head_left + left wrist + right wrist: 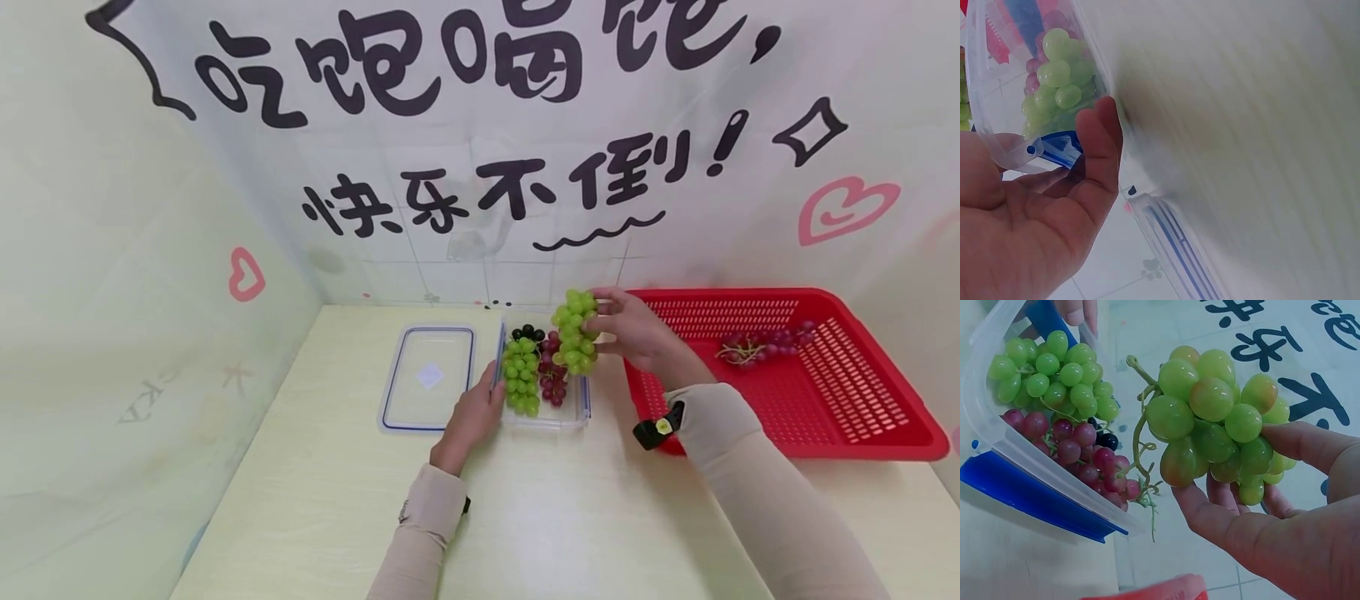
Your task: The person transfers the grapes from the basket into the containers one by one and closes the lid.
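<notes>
My right hand (636,332) holds a bunch of green grapes (576,333) above the right part of a clear plastic food container (551,422). In the right wrist view, thumb and fingers grip this bunch, its stem (1141,440) pointing toward the container. Inside the container lie another green bunch (521,375), a red bunch (553,383) and some black grapes (528,332). My left hand (474,414) grips the container's left side, its fingers curled by a blue-edged latch flap (1060,149) in the left wrist view.
A clear lid (427,379) with a blue seal lies flat left of the container. On the right stands a red plastic basket (780,417) with a bunch of red grapes (765,346) in it. A printed sheet (465,167) hangs behind the table (525,517).
</notes>
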Available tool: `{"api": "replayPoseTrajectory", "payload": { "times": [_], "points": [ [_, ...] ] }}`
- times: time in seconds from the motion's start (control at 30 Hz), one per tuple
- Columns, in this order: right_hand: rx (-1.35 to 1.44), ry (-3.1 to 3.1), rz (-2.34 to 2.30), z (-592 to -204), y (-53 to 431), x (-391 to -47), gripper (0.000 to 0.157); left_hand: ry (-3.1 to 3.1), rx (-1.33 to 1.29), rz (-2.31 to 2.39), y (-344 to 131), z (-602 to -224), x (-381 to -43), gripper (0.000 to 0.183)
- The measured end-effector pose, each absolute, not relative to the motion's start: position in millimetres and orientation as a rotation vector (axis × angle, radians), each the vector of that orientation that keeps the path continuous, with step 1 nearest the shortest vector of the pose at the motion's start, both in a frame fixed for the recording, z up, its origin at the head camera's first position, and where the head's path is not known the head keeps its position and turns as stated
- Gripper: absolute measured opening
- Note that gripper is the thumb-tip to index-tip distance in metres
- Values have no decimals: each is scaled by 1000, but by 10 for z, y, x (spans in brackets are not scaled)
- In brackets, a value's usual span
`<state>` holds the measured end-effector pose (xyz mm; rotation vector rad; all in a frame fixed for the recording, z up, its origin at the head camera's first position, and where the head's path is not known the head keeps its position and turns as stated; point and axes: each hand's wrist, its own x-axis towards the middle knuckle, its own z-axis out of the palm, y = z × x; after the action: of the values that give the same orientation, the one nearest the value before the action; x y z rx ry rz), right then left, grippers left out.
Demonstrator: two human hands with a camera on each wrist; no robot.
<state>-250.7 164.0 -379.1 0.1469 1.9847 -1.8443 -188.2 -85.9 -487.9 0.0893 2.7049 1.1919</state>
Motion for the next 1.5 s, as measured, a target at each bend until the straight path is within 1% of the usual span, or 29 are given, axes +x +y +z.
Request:
{"api": "replayPoseTrajectory", "payload": {
  "times": [0.5,0.9,1.2,1.5],
  "points": [
    [128,2000,-1792,-3904,1481,-2462,66,2705,115,1203,-858,-4904,-1877,55],
    [110,2054,-1712,-3989,1383,-2420,64,2696,119,1206,-864,-4912,-1886,55],
    [107,2077,-1680,-4052,1337,-2405,66,2703,102,1190,-871,-4908,-1883,55],
    [77,2127,-1608,-4133,1310,-2389,59,2733,108,1163,-874,-4917,-1896,55]
  ]
}}
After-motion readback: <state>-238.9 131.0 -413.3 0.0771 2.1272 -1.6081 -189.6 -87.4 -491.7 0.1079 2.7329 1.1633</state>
